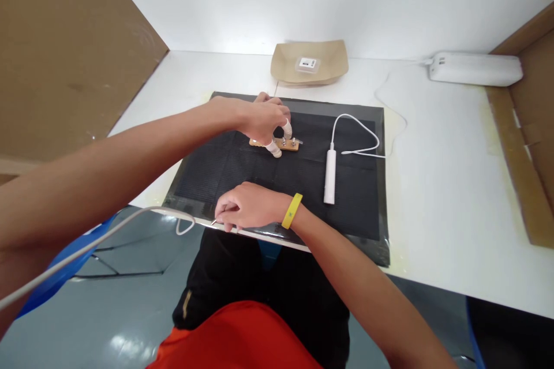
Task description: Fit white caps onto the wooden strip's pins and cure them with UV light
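Observation:
My left hand [268, 118] reaches over a small wooden strip [294, 147] lying on the black mat. White finger covers are on its thumb and a finger, which straddle and grip the strip. Small metal bolts [284, 142] stand up from the strip; the hand hides its middle part. Close to the table's front edge, my right hand [249, 206] is closed, with a thin metal rod [213, 221] poking out past its fingertips. Most of that rod is hidden in the fingers. A yellow wristband [292, 211] circles the right wrist.
Right of my hands lies a white stick-shaped device [329, 177] with a looped white cable [361, 121]. Behind the mat [208, 167] stands a cardboard tray [337, 60] holding a small clear box [307, 64]. A white power strip [476, 69] sits back right. Cardboard panels [64, 40] flank the table.

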A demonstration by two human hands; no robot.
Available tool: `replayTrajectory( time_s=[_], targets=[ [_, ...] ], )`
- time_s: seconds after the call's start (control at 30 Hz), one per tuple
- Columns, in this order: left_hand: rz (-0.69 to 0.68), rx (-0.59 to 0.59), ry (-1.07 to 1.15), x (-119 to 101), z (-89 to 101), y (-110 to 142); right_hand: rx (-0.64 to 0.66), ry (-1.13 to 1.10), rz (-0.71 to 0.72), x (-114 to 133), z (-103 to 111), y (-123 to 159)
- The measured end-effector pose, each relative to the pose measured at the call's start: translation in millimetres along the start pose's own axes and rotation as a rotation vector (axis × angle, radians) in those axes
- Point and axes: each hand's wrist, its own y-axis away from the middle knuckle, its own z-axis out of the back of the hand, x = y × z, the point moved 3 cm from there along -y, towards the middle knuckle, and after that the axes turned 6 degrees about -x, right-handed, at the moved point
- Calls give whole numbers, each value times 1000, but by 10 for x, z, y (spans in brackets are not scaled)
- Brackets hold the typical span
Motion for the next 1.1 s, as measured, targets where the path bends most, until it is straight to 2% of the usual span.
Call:
replayTrajectory(
  time_s=[0.17,0.57,0.77,0.97,1.1],
  targets=[
    [-20,-34,82,-21,51,54,13,2,1,0,0,1],
    [-8,-41,175,4,27,36,-2,-14,-5,-12,-2,-3],
    [-5,-83,209,-9,38,40,15,-6,-2,-17,-6,-9],
    [25,-53,149,-12,47,66,13,-10,-3,-8,-5,-4],
    [-5,-61,104,-30,28,61,2,0,9,-11,-5,-4]
  ],
)
